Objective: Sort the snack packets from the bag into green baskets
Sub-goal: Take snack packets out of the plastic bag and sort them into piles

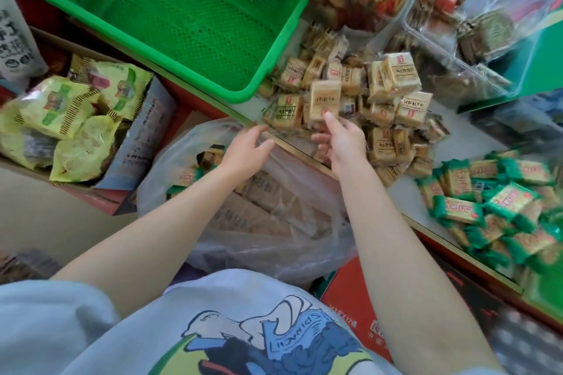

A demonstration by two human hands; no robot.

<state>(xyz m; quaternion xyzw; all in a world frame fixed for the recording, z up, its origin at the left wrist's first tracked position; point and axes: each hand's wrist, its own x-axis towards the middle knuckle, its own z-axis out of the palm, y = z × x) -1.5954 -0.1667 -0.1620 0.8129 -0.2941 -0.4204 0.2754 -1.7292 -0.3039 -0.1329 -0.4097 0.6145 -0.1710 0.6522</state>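
So far the green basket (170, 18) at the worktop's far left corner holds nothing, while the bag (259, 201) before its near edge is still full. The left hand (246, 149) hovers over the bag, fingers relaxed. The right hand (341, 137) pinches a blurred snack packet (324, 100) above the beige pile (380, 94).

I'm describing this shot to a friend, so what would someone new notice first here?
Likely the big green basket at top left, bright and holding nothing. Just right of it lies a heap of tan packets, with the right hand reaching to a blurred tan packet at its near edge; whether it has a grip on it is unclear. Below, the left hand hovers open over a clear bag of more snacks.
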